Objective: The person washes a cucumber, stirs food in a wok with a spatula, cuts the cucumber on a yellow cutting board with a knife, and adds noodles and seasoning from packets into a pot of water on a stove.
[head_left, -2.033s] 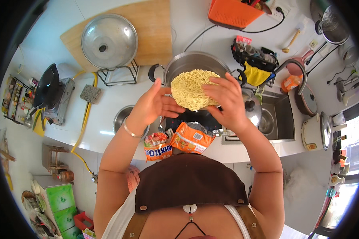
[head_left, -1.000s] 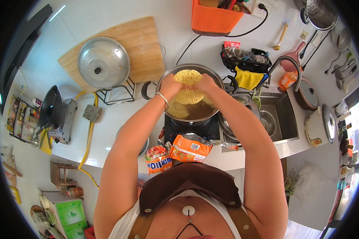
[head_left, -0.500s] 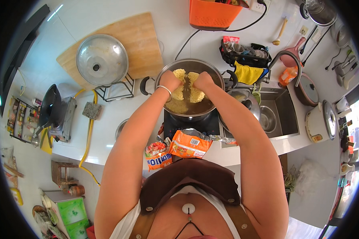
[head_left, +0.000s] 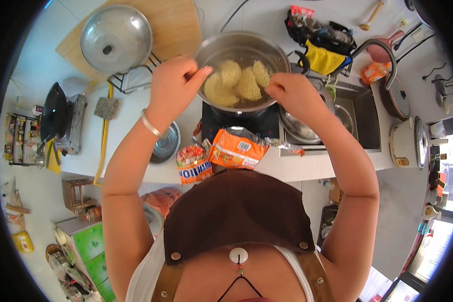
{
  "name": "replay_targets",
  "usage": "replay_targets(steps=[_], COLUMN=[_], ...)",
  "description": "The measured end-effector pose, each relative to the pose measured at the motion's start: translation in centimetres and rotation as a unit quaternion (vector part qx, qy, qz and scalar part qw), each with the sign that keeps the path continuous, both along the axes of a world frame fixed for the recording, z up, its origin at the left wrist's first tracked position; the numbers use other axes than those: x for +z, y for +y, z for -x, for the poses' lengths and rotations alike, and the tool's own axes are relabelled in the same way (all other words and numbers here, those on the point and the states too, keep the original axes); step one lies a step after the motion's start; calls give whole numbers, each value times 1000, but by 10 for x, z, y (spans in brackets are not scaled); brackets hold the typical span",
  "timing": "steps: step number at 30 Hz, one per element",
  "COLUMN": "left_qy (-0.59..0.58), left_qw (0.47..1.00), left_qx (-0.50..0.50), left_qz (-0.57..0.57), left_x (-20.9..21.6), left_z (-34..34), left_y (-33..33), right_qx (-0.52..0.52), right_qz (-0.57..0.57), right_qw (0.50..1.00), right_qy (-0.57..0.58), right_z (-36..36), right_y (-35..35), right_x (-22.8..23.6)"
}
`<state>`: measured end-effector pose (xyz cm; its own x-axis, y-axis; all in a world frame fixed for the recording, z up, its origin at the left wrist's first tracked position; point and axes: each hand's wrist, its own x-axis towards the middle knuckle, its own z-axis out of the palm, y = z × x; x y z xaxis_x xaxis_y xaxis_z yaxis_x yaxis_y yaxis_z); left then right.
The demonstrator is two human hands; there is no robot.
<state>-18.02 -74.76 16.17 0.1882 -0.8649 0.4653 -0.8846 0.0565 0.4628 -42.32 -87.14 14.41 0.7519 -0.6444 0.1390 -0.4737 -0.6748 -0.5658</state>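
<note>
A wide steel pot [head_left: 214, 48] with dark handles holds several yellow instant noodle cakes [head_left: 249, 84] in liquid. My left hand [head_left: 176, 83], with a bangle at its wrist, hovers by the pot's left rim. Its fingers curl loosely, the thumb stands apart, and nothing shows between them. Over the right rim is my right hand [head_left: 294, 90], fingers bent and tips together, with no object visible in it. The pot sits on a black cooktop [head_left: 264, 120]. Two orange noodle packets, one torn [head_left: 239, 148] and one printed red and blue [head_left: 193, 163], lie in front of the cooktop.
A steel bowl [head_left: 167, 143] is left of the packets. Right of the pot are a lidded pan [head_left: 299, 123] and a sink [head_left: 370, 123] with a curved tap. Behind lie a domed lid [head_left: 117, 38] on a rack and a yellow cloth [head_left: 319, 58]. A portable stove with a wok [head_left: 53, 113] stands far left.
Both hands have let go of the noodle cakes, which now lie in the pot. My hands have drawn apart toward the left and right rims. The view has shifted.
</note>
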Motion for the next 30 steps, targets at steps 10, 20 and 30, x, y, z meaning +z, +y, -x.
replay_targets(steps=[10, 20, 30], left_qy=[-52, -149, -122], left_qw=[968, 950, 947], left_qx=[-204, -262, -296], left_qz=[-134, -81, -30], left_x=[-127, -156, -164], left_z=[53, 48, 44], left_y=[68, 112, 120], right_qx=[108, 242, 272], right_qz=[-73, -36, -7], right_qw=[986, 967, 945], right_qy=[101, 76, 179], right_z=[18, 33, -22], right_y=[77, 121, 115], right_x=[-134, -128, -148])
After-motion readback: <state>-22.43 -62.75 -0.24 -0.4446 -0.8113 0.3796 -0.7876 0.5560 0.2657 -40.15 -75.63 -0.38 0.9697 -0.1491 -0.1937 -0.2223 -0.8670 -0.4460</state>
